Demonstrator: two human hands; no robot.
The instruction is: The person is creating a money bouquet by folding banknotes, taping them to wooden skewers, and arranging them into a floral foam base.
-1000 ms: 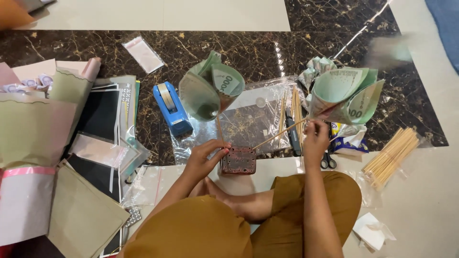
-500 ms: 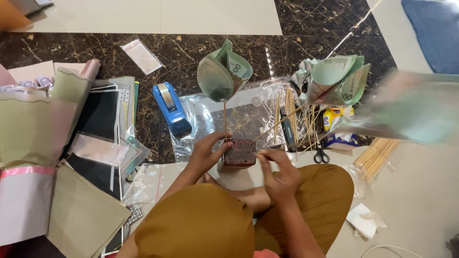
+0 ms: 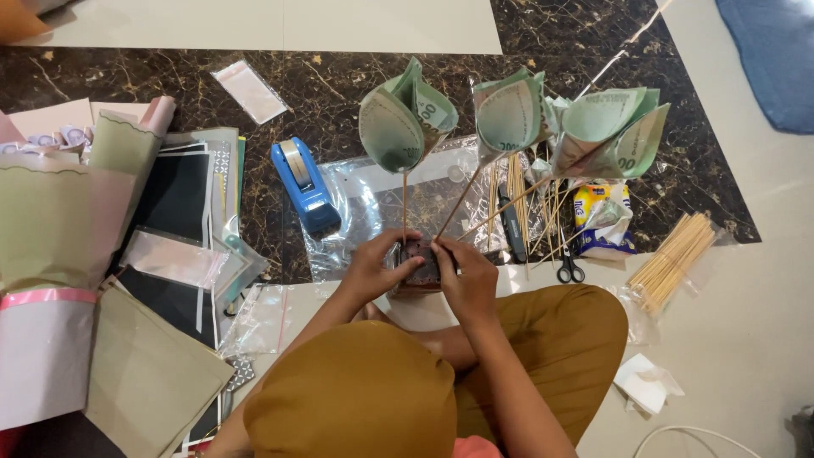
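The scene is evenly and fairly brightly lit from overhead indoor light, with only soft, short shadows under the folded banknote cones [image 3: 407, 119] and around the blue tape dispenser [image 3: 305, 187] on the floor. Glare shows as pale streaks on the polished dark marble floor [image 3: 127, 80] toward the upper right of the frame and as white sheen on the clear plastic sheet [image 3: 365, 212] in the centre. Focus is sharp across the middle, while the wide lens bends lines near the edges and the mustard head covering [image 3: 356, 399] at the bottom looks slightly soft.
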